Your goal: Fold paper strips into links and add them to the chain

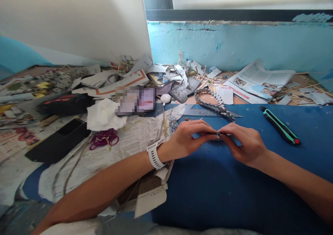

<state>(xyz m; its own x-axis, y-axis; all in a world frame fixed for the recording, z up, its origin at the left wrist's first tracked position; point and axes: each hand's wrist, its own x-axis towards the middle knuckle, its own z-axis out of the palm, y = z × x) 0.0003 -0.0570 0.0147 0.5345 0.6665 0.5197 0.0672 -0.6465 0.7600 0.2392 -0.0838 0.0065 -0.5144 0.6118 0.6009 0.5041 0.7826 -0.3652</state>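
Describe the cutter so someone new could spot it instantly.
Start at the blue tabletop and look to its right side, beyond the right forearm. The cutter lies there at a slant, slim, black and mint green, its red end nearer the person. That coloring sets it apart from the clear ruler farther left.

cutter [280, 125] right of ruler [208, 112]; cord [104, 139], seemingly, on newspaper [139, 132], left

No words, brands or numbers can be read. Print, too small or blurred, shows on the spread newspaper [135, 131] toward 8 o'clock, the folded newspaper [251, 80] toward 2 o'clock and the pale card [151, 199] near 6 o'clock.
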